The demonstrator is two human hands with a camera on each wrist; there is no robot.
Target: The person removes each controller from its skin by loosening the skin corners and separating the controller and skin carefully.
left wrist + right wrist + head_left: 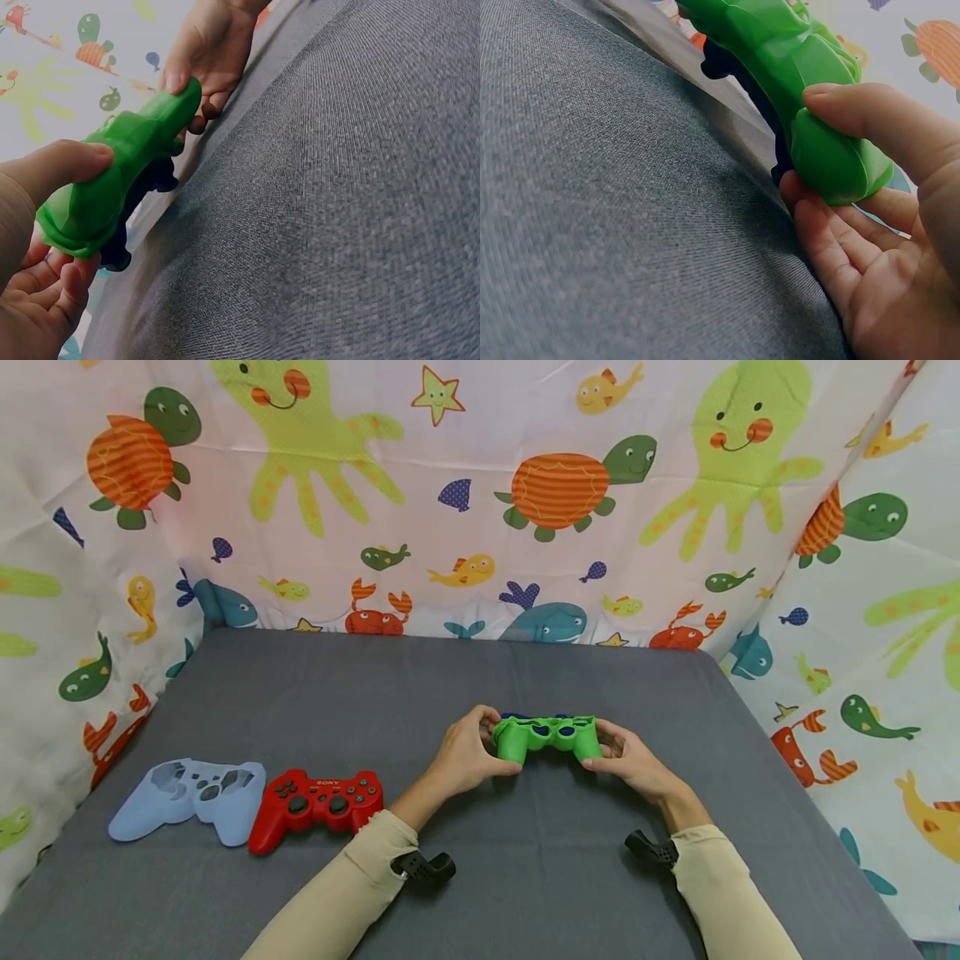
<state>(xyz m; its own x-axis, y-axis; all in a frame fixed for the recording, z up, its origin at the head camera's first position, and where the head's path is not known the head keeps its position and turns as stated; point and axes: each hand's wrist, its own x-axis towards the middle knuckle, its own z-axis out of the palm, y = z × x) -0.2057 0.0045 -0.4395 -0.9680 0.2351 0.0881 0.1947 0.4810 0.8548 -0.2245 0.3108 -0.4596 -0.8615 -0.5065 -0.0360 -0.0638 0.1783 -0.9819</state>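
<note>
A green silicone cover (514, 743) sits over a dark blue game controller (161, 175), raised above the grey table. My left hand (467, 750) grips its left end, thumb on the near side and fingers behind. At the other end my right hand (636, 765) pinches the right grip the same way. Dark blue shows through holes in the cover and along its far edge in the head view. Both wrist views show the thumbs pressing the green surface, with blue parts sticking out on the opposite side.
To the left lies a red controller (321, 806) with black sticks. Beside it, a flat light blue silicone cover (180, 810) touches or nearly touches it. The grey tabletop (540, 885) ends at a patterned cloth (465, 477) hanging behind and at both sides.
</note>
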